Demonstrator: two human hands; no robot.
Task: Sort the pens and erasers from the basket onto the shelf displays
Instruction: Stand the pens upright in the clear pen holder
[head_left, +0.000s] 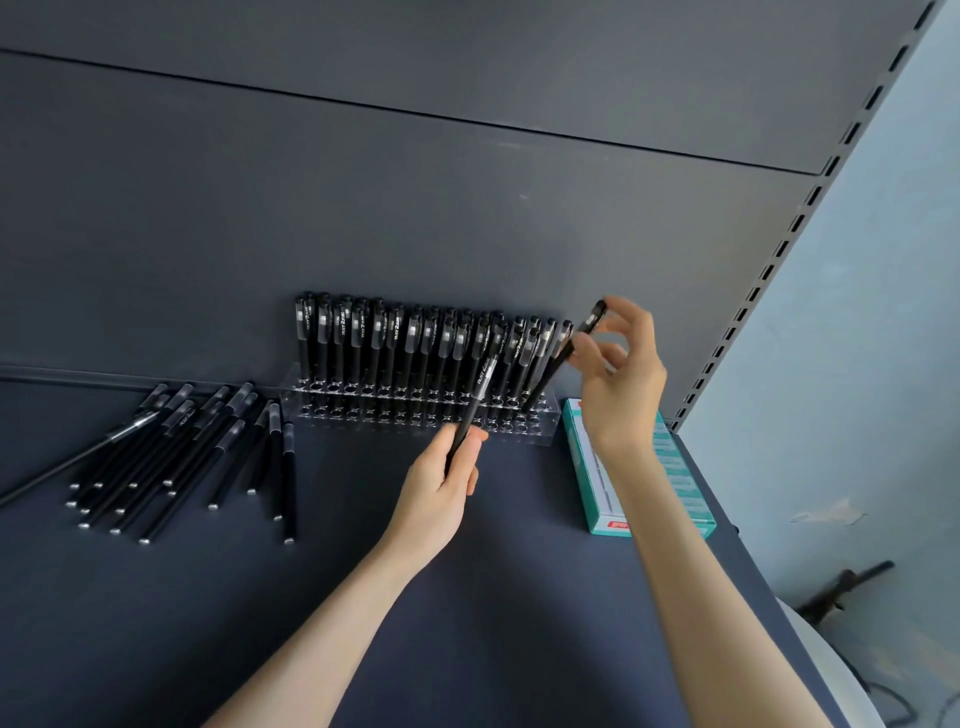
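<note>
A clear acrylic pen rack (415, 410) stands against the back panel of the dark shelf, with several black pens (395, 338) upright in its rear holes. My left hand (441, 488) grips a black pen (478, 395) by its lower barrel, cap end up, in front of the rack. My right hand (618, 374) pinches the top of another black pen (556, 364), which slants down toward the rack's right end. A loose pile of black pens (182, 457) lies on the shelf at the left. No basket or erasers are in view.
A teal and white box (675, 467) lies flat at the shelf's right edge, partly under my right forearm. A slotted upright (789, 228) bounds the shelf on the right, with a pale wall beyond. The shelf surface (363, 597) stretches toward me.
</note>
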